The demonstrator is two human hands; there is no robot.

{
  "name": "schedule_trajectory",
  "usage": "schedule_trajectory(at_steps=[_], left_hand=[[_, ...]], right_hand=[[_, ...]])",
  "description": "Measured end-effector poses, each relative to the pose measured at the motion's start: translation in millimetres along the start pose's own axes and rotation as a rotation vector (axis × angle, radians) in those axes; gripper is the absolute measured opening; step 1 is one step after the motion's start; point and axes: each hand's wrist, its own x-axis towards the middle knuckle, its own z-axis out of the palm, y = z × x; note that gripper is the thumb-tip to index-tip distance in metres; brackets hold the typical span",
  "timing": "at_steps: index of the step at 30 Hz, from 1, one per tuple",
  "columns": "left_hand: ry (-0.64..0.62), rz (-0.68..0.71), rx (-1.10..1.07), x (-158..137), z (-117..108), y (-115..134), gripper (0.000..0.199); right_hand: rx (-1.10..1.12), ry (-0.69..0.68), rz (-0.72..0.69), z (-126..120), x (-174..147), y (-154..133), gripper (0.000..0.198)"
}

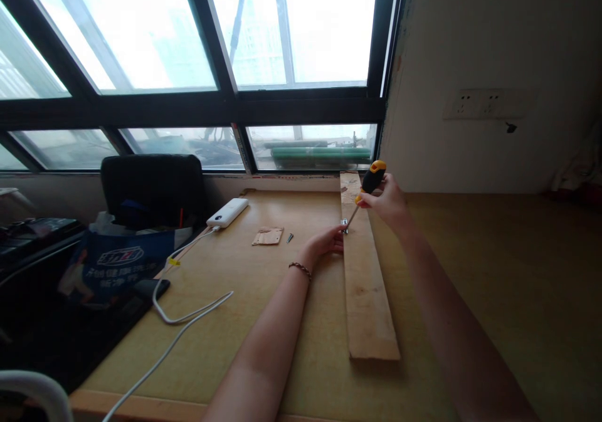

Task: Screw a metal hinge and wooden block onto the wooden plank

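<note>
A long wooden board [369,290] lies lengthwise on the table, its far end close to the window wall. My right hand [386,201] is closed round a yellow and black screwdriver [374,177], tilted with its shaft running down to the left. The tip meets a small shiny metal bracket [345,226] at the board's left edge. My left hand [327,241], with a braided bracelet on the wrist, has its fingers closed at that bracket and the board's edge. Its fingertips are partly hidden.
Left of the board lie a small thin wood piece [268,236] and some screws [290,237]. A white power bank [227,213] trails a white cable [188,318] across the table [301,359]. A black chair [153,187] and blue bag [126,262] stand beyond the left edge.
</note>
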Motion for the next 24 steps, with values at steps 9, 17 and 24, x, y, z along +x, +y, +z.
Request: schedule_trajectory(at_steps=[9,17,24], left_hand=[[-0.025,0.052,-0.015,-1,0,-1,0.024],[-0.013,0.068,-0.019,3,-3,-3,0.023],[0.001,0.059,-0.028,4,-3,-4,0.021]], right_hand=[[-0.417,0.177,-0.207,0,-8,-14,0.038],[-0.103,-0.057,-0.029,-3,-3,-8,0.044],[-0.374,0.199,-0.120,3,-10,-16,0.045]])
